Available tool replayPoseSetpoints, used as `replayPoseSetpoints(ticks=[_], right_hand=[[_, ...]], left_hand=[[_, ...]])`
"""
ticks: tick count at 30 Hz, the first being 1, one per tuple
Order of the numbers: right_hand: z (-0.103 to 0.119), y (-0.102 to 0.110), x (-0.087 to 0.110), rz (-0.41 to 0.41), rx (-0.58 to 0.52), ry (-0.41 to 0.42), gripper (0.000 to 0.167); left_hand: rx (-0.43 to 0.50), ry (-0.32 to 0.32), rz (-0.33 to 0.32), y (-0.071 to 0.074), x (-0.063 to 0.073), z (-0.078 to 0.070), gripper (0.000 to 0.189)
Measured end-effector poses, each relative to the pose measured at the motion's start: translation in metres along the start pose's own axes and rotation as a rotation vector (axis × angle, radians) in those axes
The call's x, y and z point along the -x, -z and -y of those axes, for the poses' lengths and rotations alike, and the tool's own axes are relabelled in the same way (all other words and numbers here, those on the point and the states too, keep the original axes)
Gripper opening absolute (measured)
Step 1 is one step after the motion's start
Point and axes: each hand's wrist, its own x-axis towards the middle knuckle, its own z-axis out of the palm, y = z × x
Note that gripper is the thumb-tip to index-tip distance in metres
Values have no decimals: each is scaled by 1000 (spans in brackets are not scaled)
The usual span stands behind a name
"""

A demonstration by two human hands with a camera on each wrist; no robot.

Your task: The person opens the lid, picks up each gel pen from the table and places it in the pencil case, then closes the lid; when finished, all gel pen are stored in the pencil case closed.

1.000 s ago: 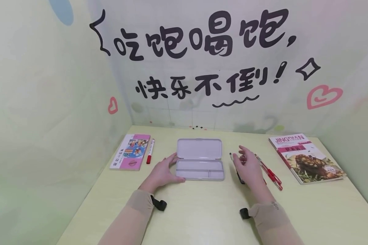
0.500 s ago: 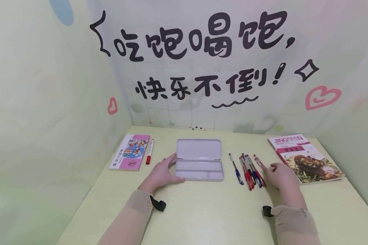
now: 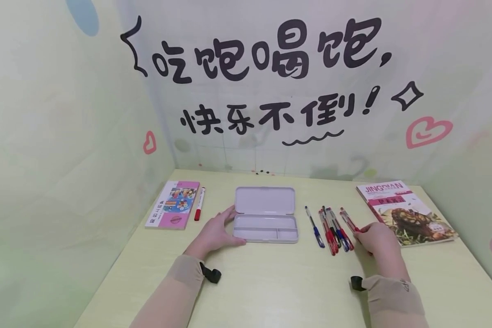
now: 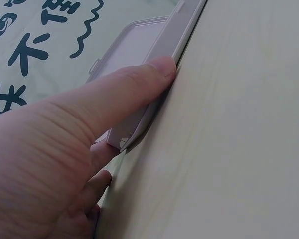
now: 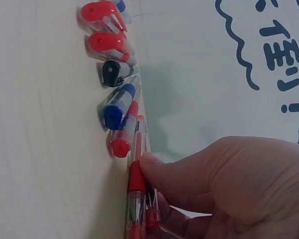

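Two slim clear-and-red plastic pens right of centre, likely light, slick, suit the mid-barrel pinch of my right hand; my spread left hand braces the open lilac case.

Study nook: desk, lettered wall, books, pens.

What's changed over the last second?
The right hand moved right, off the pen cluster, and now pinches the red pens at its right. Whether it let go of any pen is unclear; it hid them before. Unchanged: left hand on the open box, marker, both books.
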Motion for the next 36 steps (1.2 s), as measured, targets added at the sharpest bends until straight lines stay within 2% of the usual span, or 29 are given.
replayPoseSetpoints(ticks=[8,15,22,30,36], right_hand=[[-3,-1,-1,-29,-77,-9,44],[8,-6,-3,-174,-33,37,45],[41,-28,-1,-284,-67,149,38],[78,-49,6,-335,-76,243,36],[101,-71,6,-377,-48,420,27]], left_hand=[[0,7,2,-2,-1,2,136],[-7,1,6,-1,-1,2,136],[-2,27,3,-1,-1,1,134],[-11,19,5,0,-1,0,135],[-9,13,4,0,-1,1,135]])
